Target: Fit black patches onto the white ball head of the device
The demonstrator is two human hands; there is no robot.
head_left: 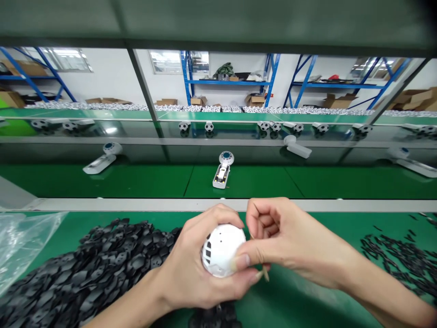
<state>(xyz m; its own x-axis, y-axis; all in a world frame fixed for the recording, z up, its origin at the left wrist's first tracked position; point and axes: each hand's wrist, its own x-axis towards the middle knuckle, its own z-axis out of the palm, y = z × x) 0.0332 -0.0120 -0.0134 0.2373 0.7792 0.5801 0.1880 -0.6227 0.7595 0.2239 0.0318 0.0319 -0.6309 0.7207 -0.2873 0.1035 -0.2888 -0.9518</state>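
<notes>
A white round plastic housing (222, 251) with dark slots on its left side and two small holes sits in my left hand (196, 264), whose fingers wrap around it. My right hand (278, 232) is closed at the housing's right edge. Its thumb presses on the white surface while the other fingers curl behind; a small tan bit (265, 273) shows below them, too unclear to name. To the left lies a big pile of black plastic pieces (126, 259). Thin black strips (401, 259) are scattered on the green tabletop at the right.
Beyond a pale ledge (164, 205), a green conveyor carries an opened white device (221, 175) and other white devices (99, 163). Football-patterned pieces (209, 126) line the farther ledge. A clear plastic bag (25, 241) lies at left. An overhead shelf (218, 25) spans the top.
</notes>
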